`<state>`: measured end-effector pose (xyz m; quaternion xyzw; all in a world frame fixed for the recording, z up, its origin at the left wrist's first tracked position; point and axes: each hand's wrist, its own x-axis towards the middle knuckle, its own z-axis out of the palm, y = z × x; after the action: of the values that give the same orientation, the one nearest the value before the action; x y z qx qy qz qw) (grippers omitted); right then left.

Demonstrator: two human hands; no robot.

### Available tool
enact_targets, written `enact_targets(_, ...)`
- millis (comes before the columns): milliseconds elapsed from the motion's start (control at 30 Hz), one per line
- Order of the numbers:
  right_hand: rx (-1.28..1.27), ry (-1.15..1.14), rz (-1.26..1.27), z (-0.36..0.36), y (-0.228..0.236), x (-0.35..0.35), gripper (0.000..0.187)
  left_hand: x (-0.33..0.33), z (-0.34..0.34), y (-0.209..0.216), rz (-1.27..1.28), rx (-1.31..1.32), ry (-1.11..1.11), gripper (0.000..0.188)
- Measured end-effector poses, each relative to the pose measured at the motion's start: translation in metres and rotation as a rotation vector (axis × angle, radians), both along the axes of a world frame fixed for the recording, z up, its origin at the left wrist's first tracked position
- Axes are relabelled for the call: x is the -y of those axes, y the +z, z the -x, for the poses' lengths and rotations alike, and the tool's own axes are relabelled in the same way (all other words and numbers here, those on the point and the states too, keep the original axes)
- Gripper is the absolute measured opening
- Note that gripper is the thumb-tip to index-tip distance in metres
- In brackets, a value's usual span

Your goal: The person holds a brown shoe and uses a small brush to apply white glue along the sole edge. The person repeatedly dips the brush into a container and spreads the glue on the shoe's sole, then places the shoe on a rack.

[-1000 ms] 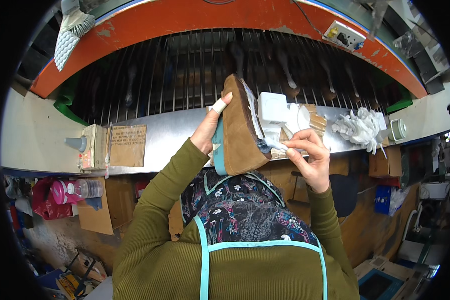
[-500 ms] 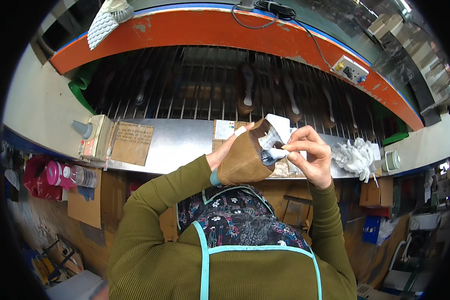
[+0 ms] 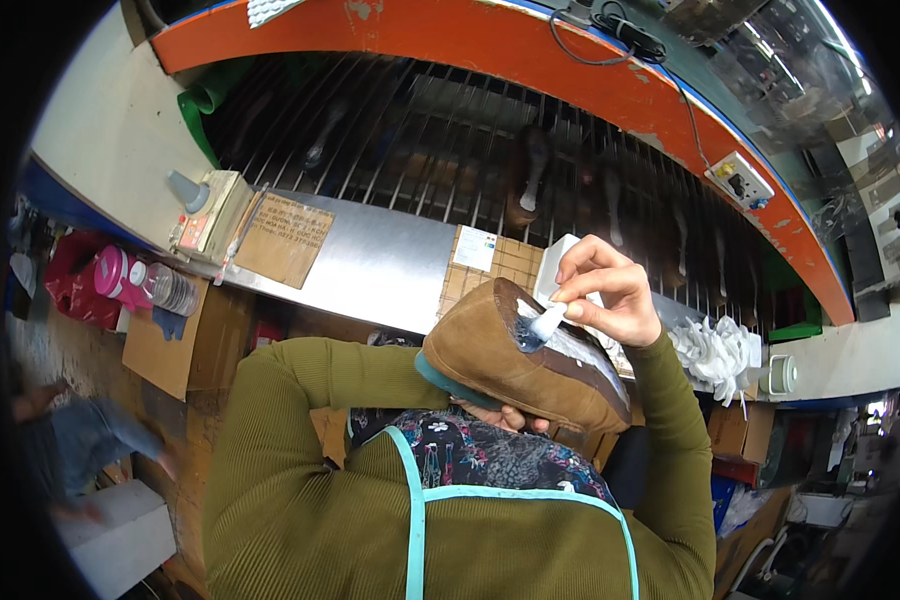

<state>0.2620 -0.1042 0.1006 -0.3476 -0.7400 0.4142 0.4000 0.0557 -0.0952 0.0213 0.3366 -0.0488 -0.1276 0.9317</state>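
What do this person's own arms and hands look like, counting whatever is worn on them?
The sleeves are olive green and finely ribbed, the right one running down to the wrist. The right hand wears no glove. The left hand is mostly hidden; the part that shows is bare too.

A tilted brown shoe (image 3: 470, 345) (upturned underside (image 3: 582, 352) smeared white) meets a white brush (image 3: 547, 322).

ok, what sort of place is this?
Likely a shoe workshop: brown shoe in the left hand, small white tool in the right hand, shoe-like pieces among metal rods.
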Motion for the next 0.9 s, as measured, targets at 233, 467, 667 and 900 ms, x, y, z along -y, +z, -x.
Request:
enact_targets(233,0.107,0.135,-0.045,-0.002,0.001,-0.017,0.016,0.005,-0.001,-0.001,-0.049,0.012,-0.048,0.055)
enact_targets(467,0.186,0.158,-0.124,-0.017,-0.004,-0.02,0.016,0.005,-0.003,-0.003,-0.063,0.0,-0.09,0.06)
enact_targets(667,0.064,0.053,-0.122,-0.021,-0.011,-0.022,0.016,0.001,-0.011,-0.007,-0.052,-0.026,-0.146,0.064)
enact_targets(900,0.092,0.053,-0.032,-0.029,-0.021,-0.019,0.016,0.0,-0.02,-0.006,-0.05,-0.049,-0.193,0.069)
